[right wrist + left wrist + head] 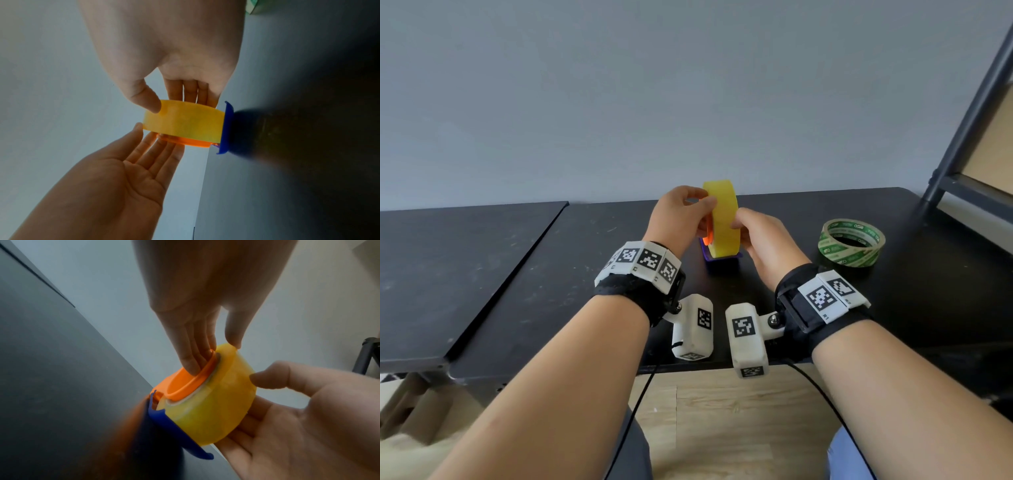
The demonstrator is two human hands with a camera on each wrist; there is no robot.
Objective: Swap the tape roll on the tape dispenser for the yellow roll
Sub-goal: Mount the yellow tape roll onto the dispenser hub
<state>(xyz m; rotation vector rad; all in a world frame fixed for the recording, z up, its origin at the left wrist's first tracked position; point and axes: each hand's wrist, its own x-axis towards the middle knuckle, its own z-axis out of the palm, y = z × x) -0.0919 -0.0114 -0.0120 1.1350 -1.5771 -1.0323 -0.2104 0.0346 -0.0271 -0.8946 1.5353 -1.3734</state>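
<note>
Yellow roll (722,219) stands on edge over the dispenser's blue base (722,257), pinched from both faces: left hand (681,219) fingers straight against the orange hub (185,382), right hand (767,240) opposite, thumb on its rim. Its axis runs hand to hand. Beyond the right hand lies the green-printed roll (852,242).

At three o'clock of our hands, the flat green-printed tape roll (851,242) blocks us; the black tabletop (524,274) at nine o'clock lies open.
</note>
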